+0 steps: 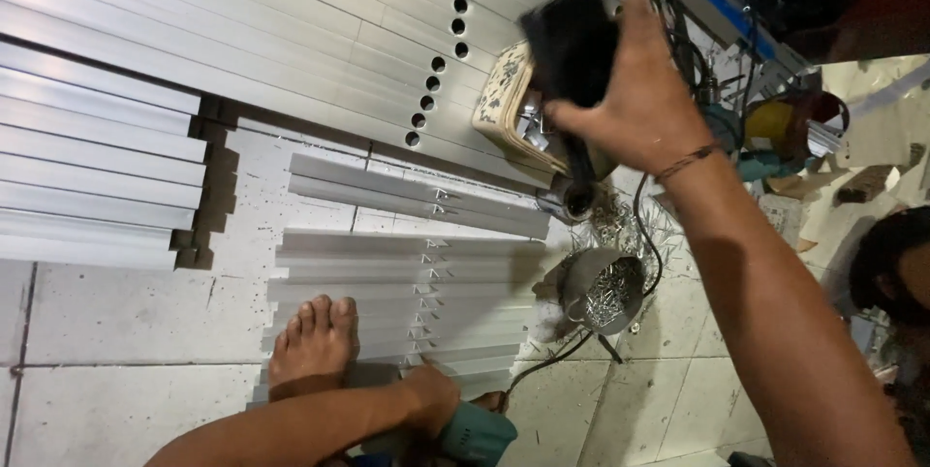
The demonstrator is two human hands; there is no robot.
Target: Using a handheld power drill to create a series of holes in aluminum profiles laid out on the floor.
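My right hand [644, 104] is raised over the floor and grips a black, flat, blurred object [572, 36]. Under it a patterned cream box [502, 99] rests on long aluminium profiles. My left hand [431, 397] is low at the bottom edge, closed on a green power drill [480, 433]. The drill lies at the near end of a row of short aluminium profiles [407, 297]. A bare foot [312, 343] presses on those profiles, just left of my left hand.
Long aluminium profiles with round holes [291, 31] cover the top left, and another stack [92, 176] lies at the left. A metal bowl of screws [603, 291] and a black cable [647, 234] sit on the tiled floor [126, 312]. Another person's dark hair [886, 264] shows at the right edge.
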